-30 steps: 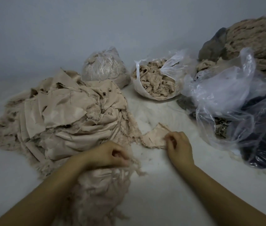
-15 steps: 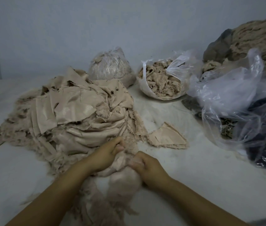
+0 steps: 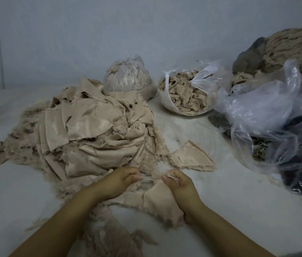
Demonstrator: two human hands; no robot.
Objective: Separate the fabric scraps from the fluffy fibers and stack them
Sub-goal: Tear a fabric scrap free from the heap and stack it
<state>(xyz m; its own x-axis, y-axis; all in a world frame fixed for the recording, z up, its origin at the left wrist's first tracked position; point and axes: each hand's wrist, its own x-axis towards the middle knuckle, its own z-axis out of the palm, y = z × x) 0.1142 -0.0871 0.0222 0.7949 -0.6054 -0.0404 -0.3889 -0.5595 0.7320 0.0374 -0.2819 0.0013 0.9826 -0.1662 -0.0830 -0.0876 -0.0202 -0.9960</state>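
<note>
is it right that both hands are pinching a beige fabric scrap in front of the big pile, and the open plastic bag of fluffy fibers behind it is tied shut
Not quite. The head view shows the white plastic bag of beige fluffy fibers gaping open, not tied shut. The rest holds: the left hand and right hand each keep a pinching grip on the beige fabric scrap in front of the big pile of beige fabric pieces.
</note>
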